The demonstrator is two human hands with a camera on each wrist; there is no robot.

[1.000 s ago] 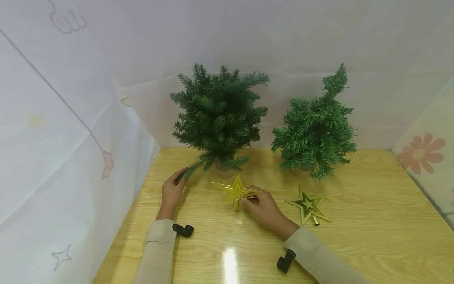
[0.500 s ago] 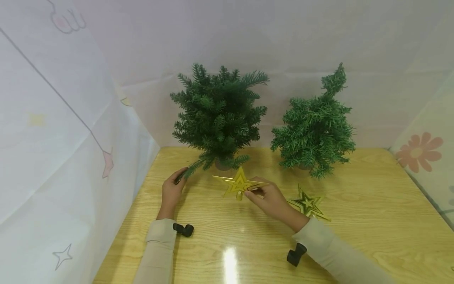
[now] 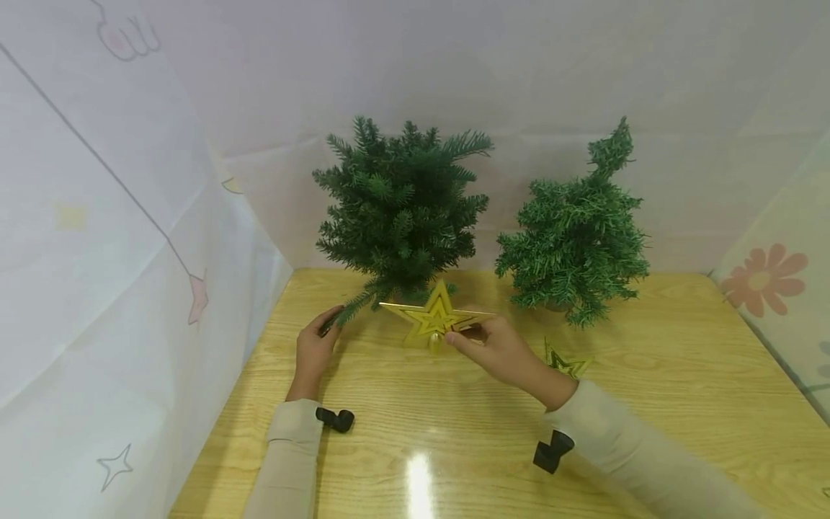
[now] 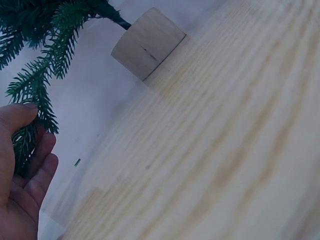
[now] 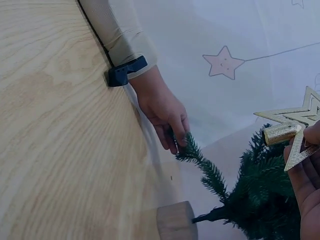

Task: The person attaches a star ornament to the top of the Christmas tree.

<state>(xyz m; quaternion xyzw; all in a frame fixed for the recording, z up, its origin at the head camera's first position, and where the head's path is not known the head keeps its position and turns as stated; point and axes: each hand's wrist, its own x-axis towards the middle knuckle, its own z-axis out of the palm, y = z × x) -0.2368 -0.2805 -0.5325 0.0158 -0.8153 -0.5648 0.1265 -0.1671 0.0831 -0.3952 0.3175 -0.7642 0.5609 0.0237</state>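
A gold star tree topper point(image 3: 436, 317) is held up in front of the left Christmas tree point(image 3: 398, 209), its hollow socket point(image 5: 280, 134) downward in the head view. My right hand point(image 3: 509, 355) pinches the star by its right side between thumb and fingers. At the tree's lower left, my left hand point(image 3: 315, 357) holds the tip of a low branch point(image 4: 42, 97), thumb on one side and fingers curled on the other. The tree stands on a round wooden base point(image 4: 149, 44), which the star partly covers in the head view.
To the right stands a smaller, lighter green tree point(image 3: 573, 245) with a bent top. A second gold star point(image 3: 570, 366) lies on the wooden table point(image 3: 700, 375), partly hidden behind my right wrist. Printed white cloth point(image 3: 259, 94) borders the table at the back and sides.
My right hand has raised the star and brought it toward the left tree, now overlapping its base. My right forearm covers more of the second star. The left hand has stayed in place.
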